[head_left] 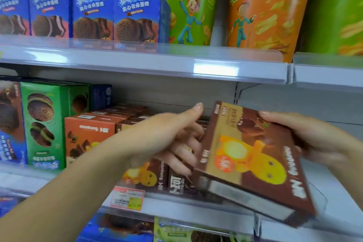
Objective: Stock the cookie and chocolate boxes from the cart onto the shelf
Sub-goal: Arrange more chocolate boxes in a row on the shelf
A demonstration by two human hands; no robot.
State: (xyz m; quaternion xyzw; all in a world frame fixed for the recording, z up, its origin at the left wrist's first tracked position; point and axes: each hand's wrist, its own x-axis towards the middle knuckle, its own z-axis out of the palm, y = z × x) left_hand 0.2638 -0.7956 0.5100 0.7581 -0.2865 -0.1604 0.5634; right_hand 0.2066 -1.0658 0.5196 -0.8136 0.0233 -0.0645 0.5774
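Note:
A flat brown chocolate box (253, 155) with a yellow cartoon figure is held tilted in front of the middle shelf (196, 210). My right hand (314, 139) grips its far right edge. My left hand (169, 137) reaches across, fingers curled at the box's left edge, thumb up. Behind my left hand stand similar brown boxes (149, 177) at the shelf front, with more stacked behind. The cart is out of view.
Left on the middle shelf stand an orange-red box (86, 135) and a green cookie box (46, 124). Blue cookie boxes (135, 15) and tall green and orange chip tubs (261, 8) fill the upper shelf. A price tag (127, 198) hangs on the shelf edge.

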